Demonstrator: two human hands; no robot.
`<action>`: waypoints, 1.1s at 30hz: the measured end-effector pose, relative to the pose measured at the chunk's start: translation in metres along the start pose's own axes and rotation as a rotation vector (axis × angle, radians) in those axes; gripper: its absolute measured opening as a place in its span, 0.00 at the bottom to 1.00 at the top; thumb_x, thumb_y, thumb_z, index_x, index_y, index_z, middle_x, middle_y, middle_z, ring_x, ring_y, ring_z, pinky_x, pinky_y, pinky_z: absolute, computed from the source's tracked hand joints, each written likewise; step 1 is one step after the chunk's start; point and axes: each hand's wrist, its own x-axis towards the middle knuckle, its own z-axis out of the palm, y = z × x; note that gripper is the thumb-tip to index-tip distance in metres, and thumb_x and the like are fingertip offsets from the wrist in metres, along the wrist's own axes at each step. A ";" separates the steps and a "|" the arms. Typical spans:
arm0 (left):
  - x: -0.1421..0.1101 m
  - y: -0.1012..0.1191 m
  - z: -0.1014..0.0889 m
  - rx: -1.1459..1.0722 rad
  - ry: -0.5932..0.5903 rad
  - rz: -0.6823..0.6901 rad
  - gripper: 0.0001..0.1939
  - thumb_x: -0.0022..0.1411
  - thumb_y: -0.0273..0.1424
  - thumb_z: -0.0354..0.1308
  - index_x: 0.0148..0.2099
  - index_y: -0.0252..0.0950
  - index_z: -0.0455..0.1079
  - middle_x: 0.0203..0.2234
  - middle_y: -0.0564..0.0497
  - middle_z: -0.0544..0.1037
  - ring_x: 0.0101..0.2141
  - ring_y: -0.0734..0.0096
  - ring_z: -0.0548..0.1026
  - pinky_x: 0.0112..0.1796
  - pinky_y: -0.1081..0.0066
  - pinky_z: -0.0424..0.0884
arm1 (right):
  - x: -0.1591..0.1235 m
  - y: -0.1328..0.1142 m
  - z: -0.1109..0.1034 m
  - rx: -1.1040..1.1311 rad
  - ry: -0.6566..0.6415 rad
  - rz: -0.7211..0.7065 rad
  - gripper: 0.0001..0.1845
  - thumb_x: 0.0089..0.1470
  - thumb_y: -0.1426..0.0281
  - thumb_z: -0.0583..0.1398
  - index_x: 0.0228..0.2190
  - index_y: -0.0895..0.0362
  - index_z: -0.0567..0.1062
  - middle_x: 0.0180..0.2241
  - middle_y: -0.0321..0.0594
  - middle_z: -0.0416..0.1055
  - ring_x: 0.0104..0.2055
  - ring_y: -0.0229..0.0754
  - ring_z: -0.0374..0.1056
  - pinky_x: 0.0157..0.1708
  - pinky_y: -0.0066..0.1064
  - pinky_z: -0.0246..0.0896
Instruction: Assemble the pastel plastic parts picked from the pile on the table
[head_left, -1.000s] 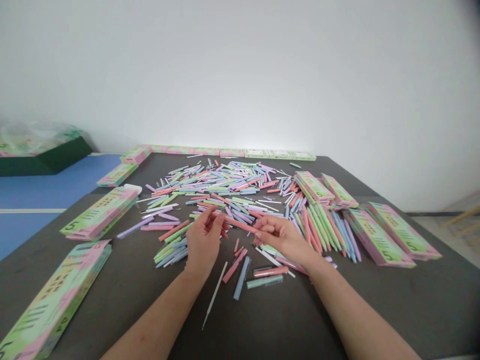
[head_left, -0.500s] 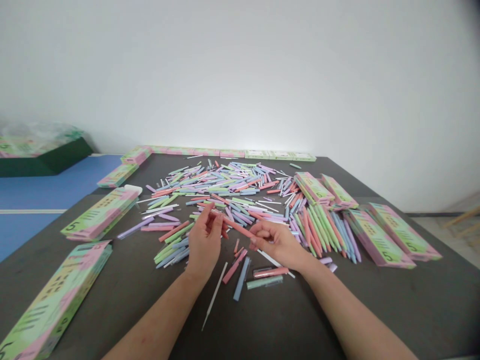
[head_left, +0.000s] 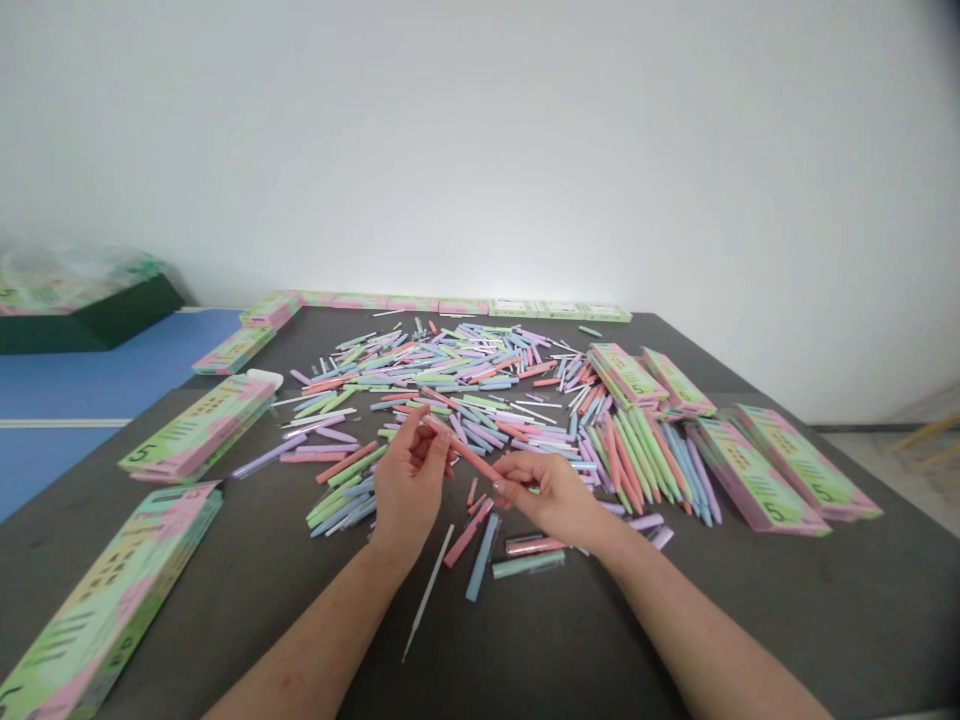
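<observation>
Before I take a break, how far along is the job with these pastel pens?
It looks early on. Done: fanned pastel pens lie beside stacked green-and-pink boxes, though I can't tell if any box is filled. In hand: the left hand and right hand hold a coral pen barrel between them. Left: the large loose pile across the table.
</observation>
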 end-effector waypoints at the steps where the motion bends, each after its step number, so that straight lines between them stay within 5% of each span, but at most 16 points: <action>1: 0.000 0.000 0.000 0.000 0.001 0.001 0.20 0.58 0.32 0.57 0.52 0.33 0.64 0.26 0.54 0.72 0.21 0.78 0.69 0.21 0.78 0.66 | 0.000 0.000 0.000 0.005 0.000 0.001 0.07 0.54 0.70 0.56 0.31 0.58 0.74 0.24 0.37 0.74 0.27 0.39 0.71 0.29 0.29 0.63; 11: 0.002 -0.003 0.002 -0.164 0.013 -0.070 0.18 0.54 0.32 0.60 0.46 0.34 0.61 0.25 0.56 0.72 0.22 0.76 0.72 0.25 0.75 0.70 | 0.004 0.013 -0.008 -0.131 0.105 -0.003 0.10 0.55 0.67 0.56 0.34 0.58 0.75 0.21 0.32 0.65 0.22 0.34 0.59 0.23 0.26 0.52; 18: 0.005 -0.007 0.000 -0.227 -0.005 -0.100 0.18 0.51 0.33 0.62 0.43 0.34 0.64 0.26 0.56 0.73 0.23 0.76 0.72 0.26 0.75 0.70 | 0.005 0.012 -0.007 -0.146 0.049 0.009 0.10 0.56 0.67 0.55 0.32 0.57 0.74 0.21 0.33 0.65 0.23 0.35 0.60 0.24 0.26 0.51; 25: -0.005 0.001 0.009 -0.150 -0.291 -0.145 0.21 0.54 0.32 0.59 0.49 0.33 0.64 0.25 0.54 0.74 0.23 0.74 0.72 0.27 0.72 0.71 | 0.001 0.010 -0.003 -0.310 0.033 -0.071 0.12 0.58 0.65 0.54 0.29 0.57 0.73 0.21 0.33 0.67 0.21 0.34 0.58 0.22 0.25 0.48; 29: -0.007 0.001 0.011 -0.133 -0.274 -0.149 0.23 0.54 0.33 0.57 0.52 0.36 0.61 0.37 0.49 0.73 0.25 0.75 0.73 0.24 0.73 0.71 | 0.002 0.008 -0.017 -0.476 0.194 -0.069 0.13 0.57 0.65 0.55 0.26 0.57 0.74 0.19 0.33 0.66 0.20 0.35 0.57 0.21 0.26 0.46; 33: -0.003 -0.008 0.008 -0.140 -0.194 -0.107 0.19 0.55 0.31 0.55 0.50 0.38 0.59 0.38 0.52 0.69 0.22 0.79 0.71 0.20 0.75 0.70 | 0.000 0.011 -0.058 -0.743 0.493 0.070 0.14 0.55 0.64 0.54 0.27 0.58 0.76 0.25 0.40 0.73 0.27 0.40 0.65 0.26 0.28 0.52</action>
